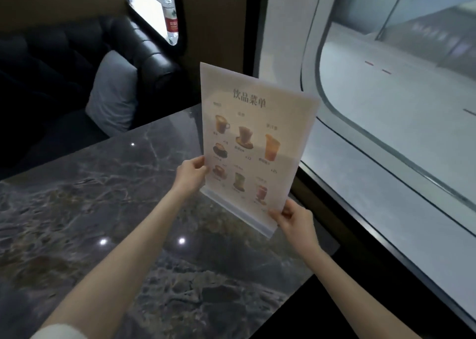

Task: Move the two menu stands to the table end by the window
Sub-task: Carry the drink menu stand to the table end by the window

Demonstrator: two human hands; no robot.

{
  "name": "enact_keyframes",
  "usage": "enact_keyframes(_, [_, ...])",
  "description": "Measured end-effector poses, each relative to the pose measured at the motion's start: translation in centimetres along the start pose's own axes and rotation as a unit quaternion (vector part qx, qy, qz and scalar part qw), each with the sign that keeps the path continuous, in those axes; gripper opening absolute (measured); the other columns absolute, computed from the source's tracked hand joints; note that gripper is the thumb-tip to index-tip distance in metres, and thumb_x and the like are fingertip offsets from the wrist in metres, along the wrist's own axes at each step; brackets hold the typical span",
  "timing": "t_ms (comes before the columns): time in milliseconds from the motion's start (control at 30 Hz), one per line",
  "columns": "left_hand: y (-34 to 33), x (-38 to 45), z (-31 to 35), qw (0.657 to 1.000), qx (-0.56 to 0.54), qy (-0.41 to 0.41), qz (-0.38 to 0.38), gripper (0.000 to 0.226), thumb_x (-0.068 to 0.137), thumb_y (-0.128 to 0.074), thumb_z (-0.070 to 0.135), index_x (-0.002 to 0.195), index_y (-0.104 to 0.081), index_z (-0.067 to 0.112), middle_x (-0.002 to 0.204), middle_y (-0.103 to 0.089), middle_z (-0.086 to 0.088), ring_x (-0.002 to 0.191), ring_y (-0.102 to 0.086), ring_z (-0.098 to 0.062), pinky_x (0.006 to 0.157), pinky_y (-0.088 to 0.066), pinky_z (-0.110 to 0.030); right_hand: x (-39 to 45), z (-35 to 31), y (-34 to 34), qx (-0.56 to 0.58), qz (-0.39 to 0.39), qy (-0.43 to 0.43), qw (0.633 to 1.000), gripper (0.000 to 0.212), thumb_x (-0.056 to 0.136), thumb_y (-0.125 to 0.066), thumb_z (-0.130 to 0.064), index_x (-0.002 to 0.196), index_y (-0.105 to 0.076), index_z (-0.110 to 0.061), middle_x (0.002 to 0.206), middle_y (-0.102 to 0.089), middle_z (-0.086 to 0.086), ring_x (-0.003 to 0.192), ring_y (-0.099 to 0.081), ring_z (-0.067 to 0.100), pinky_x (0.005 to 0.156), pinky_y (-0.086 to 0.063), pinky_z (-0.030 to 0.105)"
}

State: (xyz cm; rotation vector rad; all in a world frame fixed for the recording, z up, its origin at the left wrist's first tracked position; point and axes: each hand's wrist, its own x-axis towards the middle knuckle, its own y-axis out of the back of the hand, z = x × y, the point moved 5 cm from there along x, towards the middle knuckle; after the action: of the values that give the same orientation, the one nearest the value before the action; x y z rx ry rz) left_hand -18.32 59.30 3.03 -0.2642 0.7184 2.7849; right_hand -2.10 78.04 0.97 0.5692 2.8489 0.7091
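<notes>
Menu stand (253, 143) upright at table (108, 197) edge beside window (386, 94) | left hand (190, 175), right hand (293, 220) pinch its sides | risk: base overhangs, tips off

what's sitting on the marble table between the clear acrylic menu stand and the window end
Nothing visible. The clear acrylic menu stand with the drinks sheet, gripped by the left hand and right hand, is already at the dark marble table's edge beside the large curved window. The tabletop around its base looks bare.
</notes>
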Motion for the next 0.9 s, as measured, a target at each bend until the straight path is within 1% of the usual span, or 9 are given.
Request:
enact_keyframes(133, [-4.2, 1.8, 1.9, 1.0, 0.014, -0.003, -0.021, 0.037, 0.093, -0.048, 0.011, 0.129, -0.056, 0.014, 0.13, -0.061, -0.005, 0.123, -0.053, -0.024, 0.105, -0.042, -0.041, 0.6, 2.3, 1.9, 0.012, 0.045, -0.02, 0.999, 0.031, 0.087, -0.06, -0.011, 0.118, -0.061, -0.017, 0.1, -0.064, -0.015, 0.078, -0.058, -0.012, 0.075, -0.048, 0.003])
enact_keyframes(167, [-5.2, 2.2, 2.3, 0.999, 0.014, -0.006, -0.031, 0.037, 0.093, -0.048, 0.012, 0.128, -0.056, 0.015, 0.129, -0.061, -0.005, 0.123, -0.052, -0.024, 0.106, -0.041, -0.041, 0.8, 2.9, 2.4, 0.014, 0.054, -0.03, 0.998, 0.031, 0.087, -0.059, -0.011, 0.118, -0.061, -0.016, 0.1, -0.064, -0.015, 0.079, -0.058, -0.01, 0.078, -0.049, 0.007])
enact_keyframes(267, [-7.7, 3.3, 2.9, 0.998, 0.008, -0.011, -0.056, 0.038, 0.091, -0.047, 0.011, 0.127, -0.058, 0.02, 0.13, -0.062, -0.001, 0.125, -0.051, -0.02, 0.107, -0.041, -0.038, 1.2, 4.6, 3.5, 0.008, 0.077, -0.063, 0.995, 0.028, 0.088, -0.058, -0.012, 0.116, -0.061, -0.015, 0.093, -0.065, -0.009, 0.079, -0.059, 0.003, 0.084, -0.054, 0.03])
enact_keyframes(433, [-10.8, 4.8, 3.4, 0.996, -0.013, -0.009, -0.09, 0.04, 0.091, -0.05, 0.015, 0.131, -0.055, 0.022, 0.13, -0.061, 0.002, 0.115, -0.057, -0.018, 0.099, -0.044, -0.031, 1.9, 6.9, 4.5, 0.021, 0.115, -0.094, 0.989, 0.021, 0.089, -0.056, -0.012, 0.108, -0.064, -0.013, 0.088, -0.071, 0.01, 0.084, -0.065, 0.027, 0.079, -0.053, 0.042])
enact_keyframes(500, [-11.7, 5.2, 3.6, 0.995, -0.018, -0.012, -0.099, 0.04, 0.092, -0.048, 0.012, 0.131, -0.055, 0.02, 0.13, -0.061, 0.0, 0.12, -0.055, -0.019, 0.104, -0.042, -0.033, 2.1, 7.6, 4.5, 0.024, 0.131, -0.1, 0.986, 0.017, 0.088, -0.057, -0.011, 0.103, -0.065, -0.01, 0.081, -0.069, 0.006, 0.079, -0.065, 0.025, 0.072, -0.051, 0.032])
enact_keyframes(600, [-12.8, 5.7, 3.7, 0.994, -0.013, -0.018, -0.111, 0.04, 0.093, -0.045, 0.009, 0.13, -0.055, 0.017, 0.13, -0.061, -0.001, 0.124, -0.053, -0.019, 0.11, -0.038, -0.038, 2.4, 8.7, 4.4, 0.028, 0.141, -0.11, 0.983, 0.015, 0.088, -0.058, -0.01, 0.1, -0.067, -0.006, 0.08, -0.065, -0.002, 0.073, -0.061, 0.012, 0.068, -0.047, 0.022])
enact_keyframes(733, [-13.6, 6.3, 3.5, 0.993, -0.01, -0.026, -0.114, 0.038, 0.094, -0.047, 0.01, 0.13, -0.054, 0.015, 0.131, -0.06, -0.002, 0.122, -0.052, -0.015, 0.107, -0.037, -0.029, 3.0, 9.8, 4.3, 0.033, 0.149, -0.126, 0.98, 0.016, 0.087, -0.059, -0.009, 0.099, -0.066, -0.002, 0.082, -0.067, 0.002, 0.075, -0.062, 0.013, 0.063, -0.042, 0.007])
enact_keyframes(833, [-13.9, 6.9, 3.4, 0.993, 0.003, -0.024, -0.114, 0.042, 0.093, -0.045, 0.006, 0.133, -0.051, 0.016, 0.133, -0.058, -0.001, 0.125, -0.05, -0.016, 0.107, -0.036, -0.029, 3.3, 10.4, 4.1, 0.039, 0.154, -0.14, 0.977, 0.014, 0.087, -0.06, -0.009, 0.091, -0.065, 0.002, 0.083, -0.071, 0.019, 0.078, -0.064, 0.027, 0.061, -0.041, 0.013])
enact_keyframes(900, [-14.0, 7.1, 3.4, 0.993, 0.007, -0.021, -0.116, 0.042, 0.093, -0.046, 0.006, 0.135, -0.049, 0.016, 0.134, -0.057, -0.001, 0.125, -0.048, -0.013, 0.106, -0.035, -0.026, 3.6, 10.5, 4.1, 0.037, 0.151, -0.138, 0.978, 0.013, 0.086, -0.06, -0.009, 0.087, -0.065, 0.003, 0.08, -0.071, 0.02, 0.072, -0.064, 0.025, 0.06, -0.04, 0.014])
